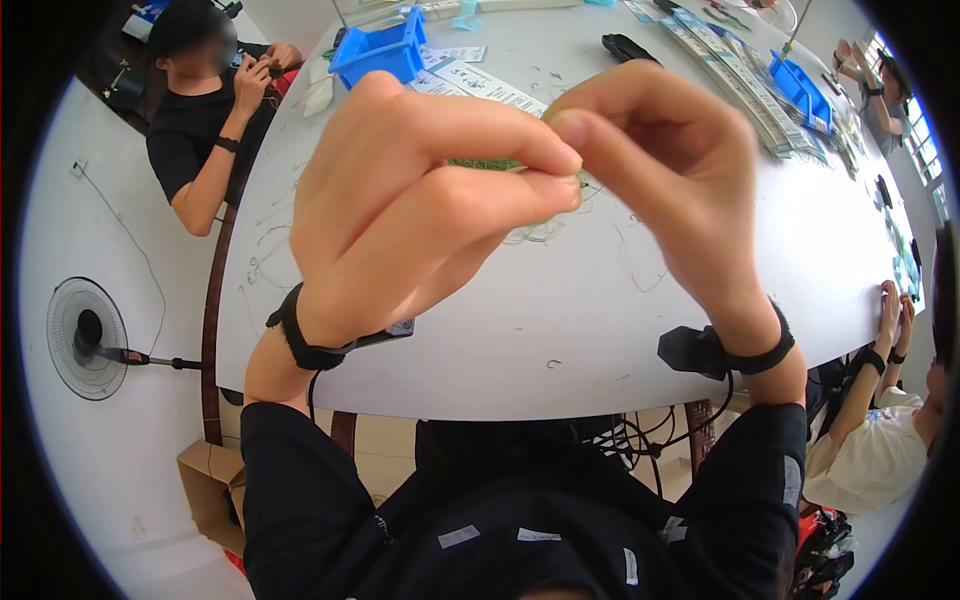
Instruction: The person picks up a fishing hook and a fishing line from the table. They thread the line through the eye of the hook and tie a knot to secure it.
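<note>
Two blue plastic bins are placed on the far part of the bench: one left bin [378, 52] and one right bin [800, 92]. Both are open-topped, with straight, rigid walls; their contents cannot be made out. An open cardboard box [210, 485] is located on the floor at the left, its interior in shadow.

The left hand [400, 190] is raised over the bench [610, 385], thumb and forefinger pinched together. The right hand [695, 180] is likewise pinched, and the fingertips of both are brought together — what is gripped between them is too small to tell.

Behind the left hand, a green bundle [485, 163] is partly covered by the fingers; fine, loosely curled strands [538, 236] are spread below it on the smooth white surface. A small curved hook [553, 364] is laid near the front edge — well apart from the strands. Flat printed cards [490, 85] are scattered beside the left bin, and long, narrow packs [735, 80] are stacked near the right bin. Each wrist is fitted with a black strap [765, 355].
</note>
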A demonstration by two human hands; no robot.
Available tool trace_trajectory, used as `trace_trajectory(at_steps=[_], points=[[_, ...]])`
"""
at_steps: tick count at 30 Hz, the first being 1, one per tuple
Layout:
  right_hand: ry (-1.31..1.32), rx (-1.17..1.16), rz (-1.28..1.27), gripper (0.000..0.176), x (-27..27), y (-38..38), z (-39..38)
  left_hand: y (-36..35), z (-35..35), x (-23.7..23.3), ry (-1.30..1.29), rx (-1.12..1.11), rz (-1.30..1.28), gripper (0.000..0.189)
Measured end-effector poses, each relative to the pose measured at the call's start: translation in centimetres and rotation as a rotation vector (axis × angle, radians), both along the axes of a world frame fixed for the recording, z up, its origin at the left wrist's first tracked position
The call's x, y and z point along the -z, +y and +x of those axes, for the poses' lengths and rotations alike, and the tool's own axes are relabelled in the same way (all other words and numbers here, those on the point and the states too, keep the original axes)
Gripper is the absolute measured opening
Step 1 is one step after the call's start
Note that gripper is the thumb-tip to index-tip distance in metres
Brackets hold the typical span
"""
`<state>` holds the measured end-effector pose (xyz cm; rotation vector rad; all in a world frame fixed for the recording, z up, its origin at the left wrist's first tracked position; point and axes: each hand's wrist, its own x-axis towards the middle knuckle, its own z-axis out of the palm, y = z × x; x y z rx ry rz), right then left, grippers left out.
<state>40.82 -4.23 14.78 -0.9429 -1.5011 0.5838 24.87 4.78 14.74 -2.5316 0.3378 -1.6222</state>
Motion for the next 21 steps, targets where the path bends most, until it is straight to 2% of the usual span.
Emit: trace_trajectory(at_steps=[5,8,11,17,20,21], points=[[0.111,-0.171,-0.225,0.010,0.2,0.3,0.0,0.1,0.0,-0.1,-0.034,0.024,-0.056,0.021],[-0.078,-0.082,-0.234,0.010,-0.8,-0.7,0.1,0.7,-0.1,-0.4,-0.062,0.025,-0.045,0.021],[-0.278,0.014,-0.027,0.009,-1.9,-2.3,-0.5,0.7,-0.4,-0.7,-0.034,0.008,-0.039,0.021],[-0.197,0.112,0.156,0.008,-1.4,-2.1,-0.5,-0.6,-0.5,-0.7,-0.013,-0.088,0.039,0.026],[-0.054,0.110,0.172,0.008,-0.6,-1.1,0.3,-0.5,-0.4,-0.1,-0.019,-0.035,0.035,0.027],[-0.079,0.112,0.149,0.008,-0.6,-1.0,0.2,-0.5,-0.4,-0.1,-0.009,-0.010,0.017,0.027]])
